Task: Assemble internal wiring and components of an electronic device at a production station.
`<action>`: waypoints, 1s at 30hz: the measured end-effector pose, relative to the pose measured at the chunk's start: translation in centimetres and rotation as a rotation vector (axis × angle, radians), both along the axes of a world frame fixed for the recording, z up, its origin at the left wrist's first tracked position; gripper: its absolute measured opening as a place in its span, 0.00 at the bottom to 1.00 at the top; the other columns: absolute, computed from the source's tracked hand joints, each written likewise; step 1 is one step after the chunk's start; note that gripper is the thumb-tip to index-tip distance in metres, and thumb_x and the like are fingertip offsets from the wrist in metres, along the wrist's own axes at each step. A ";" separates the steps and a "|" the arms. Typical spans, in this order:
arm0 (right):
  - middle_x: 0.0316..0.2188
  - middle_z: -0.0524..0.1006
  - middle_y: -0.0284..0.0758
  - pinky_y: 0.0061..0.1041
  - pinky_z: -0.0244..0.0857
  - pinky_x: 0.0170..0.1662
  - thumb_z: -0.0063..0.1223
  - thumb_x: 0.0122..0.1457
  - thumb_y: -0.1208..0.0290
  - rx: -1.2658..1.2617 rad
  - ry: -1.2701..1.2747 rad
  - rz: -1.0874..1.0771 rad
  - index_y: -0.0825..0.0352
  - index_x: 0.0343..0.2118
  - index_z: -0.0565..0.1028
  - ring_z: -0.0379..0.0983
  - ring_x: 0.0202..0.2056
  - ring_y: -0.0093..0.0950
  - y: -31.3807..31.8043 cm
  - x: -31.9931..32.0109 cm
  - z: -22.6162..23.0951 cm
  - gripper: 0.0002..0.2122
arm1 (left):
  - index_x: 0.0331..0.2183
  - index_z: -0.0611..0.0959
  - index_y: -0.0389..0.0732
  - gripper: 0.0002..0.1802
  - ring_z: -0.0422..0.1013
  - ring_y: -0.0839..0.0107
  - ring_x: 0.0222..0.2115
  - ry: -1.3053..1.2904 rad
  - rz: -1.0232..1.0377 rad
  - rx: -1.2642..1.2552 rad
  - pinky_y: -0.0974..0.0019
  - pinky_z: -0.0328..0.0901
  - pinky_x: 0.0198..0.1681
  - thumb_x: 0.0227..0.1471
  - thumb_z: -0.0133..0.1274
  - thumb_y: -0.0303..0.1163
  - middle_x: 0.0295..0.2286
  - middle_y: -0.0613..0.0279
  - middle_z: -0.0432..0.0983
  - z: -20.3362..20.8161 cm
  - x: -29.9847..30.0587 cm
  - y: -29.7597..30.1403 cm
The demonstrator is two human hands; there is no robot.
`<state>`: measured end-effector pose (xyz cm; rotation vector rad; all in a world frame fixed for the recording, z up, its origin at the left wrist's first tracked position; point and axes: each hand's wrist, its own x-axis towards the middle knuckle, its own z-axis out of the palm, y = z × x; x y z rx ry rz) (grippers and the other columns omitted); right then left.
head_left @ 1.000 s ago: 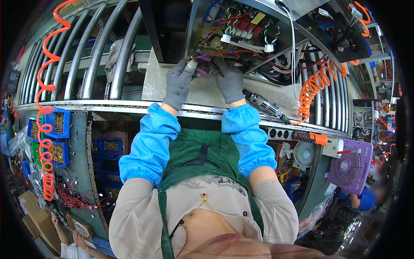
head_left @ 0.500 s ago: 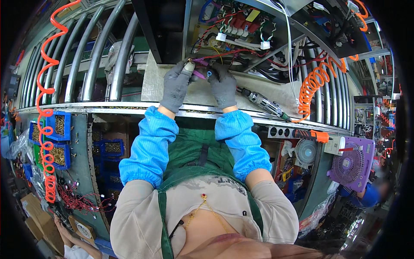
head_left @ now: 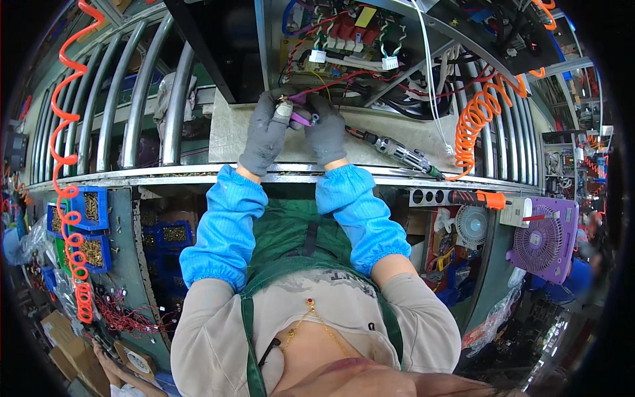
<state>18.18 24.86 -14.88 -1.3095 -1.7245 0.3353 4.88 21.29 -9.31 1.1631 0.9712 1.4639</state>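
My left hand, in a grey glove with a pale covering on the thumb tip, is closed in a pinch at the front of the open metal cabinet. A tiny brass-coloured piece shows at its fingertips; its kind is unclear. Beside it, my right hand, also gloved, has its fingers curled round wire ends. A purple-sleeved wire end and a blue ring terminal show between the hands. Red wires run from there into the cabinet. The right fingertips are partly hidden.
A power screwdriver lies right of my hands on the metal plate, near an orange coiled hose. Steel rollers flank the plate. Blue bins of small brass parts stand left; a purple fan stands right.
The view has shifted slightly, moving the cabinet and tools left in the picture. My right hand has come a little closer to the left; both remain at the wire ends.
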 end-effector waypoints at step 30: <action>0.35 0.76 0.36 0.35 0.70 0.31 0.50 0.56 0.59 -0.131 -0.873 -0.391 0.58 0.39 0.73 0.76 0.32 0.38 1.3 13.4 6.5 0.12 | 0.43 0.72 0.37 0.14 0.74 0.70 0.29 0.301 0.123 0.213 0.69 0.67 0.34 0.57 0.48 0.34 0.33 0.55 0.74 -1.7 1.9 1.1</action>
